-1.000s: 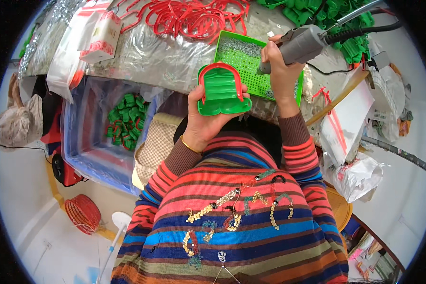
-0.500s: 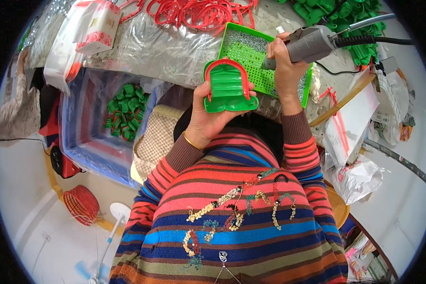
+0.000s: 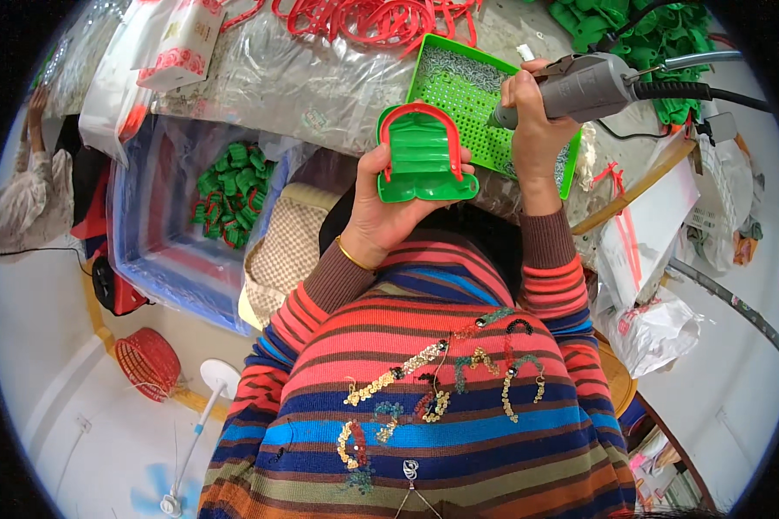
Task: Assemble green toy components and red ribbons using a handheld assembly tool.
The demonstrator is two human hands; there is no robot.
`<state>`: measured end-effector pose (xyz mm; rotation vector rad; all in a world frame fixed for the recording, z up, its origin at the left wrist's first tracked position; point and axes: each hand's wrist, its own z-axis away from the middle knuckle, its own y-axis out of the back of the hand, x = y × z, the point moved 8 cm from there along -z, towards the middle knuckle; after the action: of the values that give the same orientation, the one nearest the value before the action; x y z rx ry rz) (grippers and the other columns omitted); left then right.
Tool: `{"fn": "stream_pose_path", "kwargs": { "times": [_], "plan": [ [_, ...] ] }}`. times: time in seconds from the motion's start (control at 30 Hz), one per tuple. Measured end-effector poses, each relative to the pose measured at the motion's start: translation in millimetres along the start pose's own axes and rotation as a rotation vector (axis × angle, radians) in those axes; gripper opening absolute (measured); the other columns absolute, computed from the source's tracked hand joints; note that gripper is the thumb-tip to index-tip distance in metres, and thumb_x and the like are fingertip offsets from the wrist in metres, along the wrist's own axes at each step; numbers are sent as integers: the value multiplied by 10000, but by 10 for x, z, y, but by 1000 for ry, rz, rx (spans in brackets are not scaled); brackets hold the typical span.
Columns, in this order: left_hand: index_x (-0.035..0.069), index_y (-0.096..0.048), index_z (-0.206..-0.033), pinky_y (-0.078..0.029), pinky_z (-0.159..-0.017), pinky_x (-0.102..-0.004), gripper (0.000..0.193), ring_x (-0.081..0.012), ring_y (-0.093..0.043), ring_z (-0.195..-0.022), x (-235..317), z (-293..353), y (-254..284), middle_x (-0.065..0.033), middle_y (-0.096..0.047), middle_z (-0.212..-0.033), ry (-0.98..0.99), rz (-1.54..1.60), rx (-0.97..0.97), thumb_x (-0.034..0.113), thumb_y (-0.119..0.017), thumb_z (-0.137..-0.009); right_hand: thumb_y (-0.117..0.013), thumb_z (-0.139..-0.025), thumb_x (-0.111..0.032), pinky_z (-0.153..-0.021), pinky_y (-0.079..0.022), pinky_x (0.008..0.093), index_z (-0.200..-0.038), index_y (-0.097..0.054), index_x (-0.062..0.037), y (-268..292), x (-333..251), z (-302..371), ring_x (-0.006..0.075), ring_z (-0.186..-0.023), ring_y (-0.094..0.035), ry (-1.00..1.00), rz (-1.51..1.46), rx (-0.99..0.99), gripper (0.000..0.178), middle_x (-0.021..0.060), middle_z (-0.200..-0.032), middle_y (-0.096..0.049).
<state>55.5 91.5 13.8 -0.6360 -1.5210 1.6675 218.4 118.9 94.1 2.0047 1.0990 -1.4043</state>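
My left hand [image 3: 374,216] grips a green plastic scoop-shaped part [image 3: 420,156] with its ribbed hollow turned up. A red U-shaped handle [image 3: 418,110] runs around the hollow, its two ends at the part's sides. In my right hand [image 3: 537,134] is a grey electric screwdriver [image 3: 584,89], its nose pointing left and down. That nose sits over a bright green perforated tray [image 3: 448,111], apart from the green part. Small silvery screws [image 3: 459,73] lie at the tray's far end and some at its near right corner.
Red plastic handles [image 3: 372,22] pile up at the table's back, green parts [image 3: 666,43] at the back right. Left stands a blue plastic-lined crate [image 3: 134,238] holding green-and-red pieces. Cables trail from the screwdriver. Another person's hand [image 3: 37,104] shows at far left.
The view has shifted slightly, with table and tray a little higher and further right. Both hands keep their grips. At far left, the other person's hand and sleeve have moved.
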Motion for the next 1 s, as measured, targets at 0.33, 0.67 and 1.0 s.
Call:
{"fn": "stream_pose_path", "kwargs": {
  "times": [0.33,0.67,1.0],
  "plan": [
    [-21,-430,-1300,-429,-977,-470,692,-374,-532,-1129,-13,19,-16,-255,-526,-1226,9,61,10,487,-526,-840,-552,-830,35,-572,-405,287,-980,-489,46,-108,-382,-75,127,-574,-435,33,-130,1,164,32,-656,-453],
    [35,-444,-1302,-416,-989,-500,631,-365,-522,-1144,-71,35,-8,-223,-513,-1258,11,180,10,476,-534,-861,-530,-846,-44,-530,-351,269,-992,-515,50,-875,-1062,161,123,-531,-411,-68,-297,-259,174,18,-605,-407],
    [81,-442,-1311,-432,-976,-500,555,-292,-511,-1175,-99,88,-30,-124,-516,-1286,48,239,-24,434,-524,-891,-529,-848,-28,-524,-374,261,-961,-519,49,-1036,-890,296,125,-518,-443,-117,-393,-326,137,42,-604,-462]
  ]
}}
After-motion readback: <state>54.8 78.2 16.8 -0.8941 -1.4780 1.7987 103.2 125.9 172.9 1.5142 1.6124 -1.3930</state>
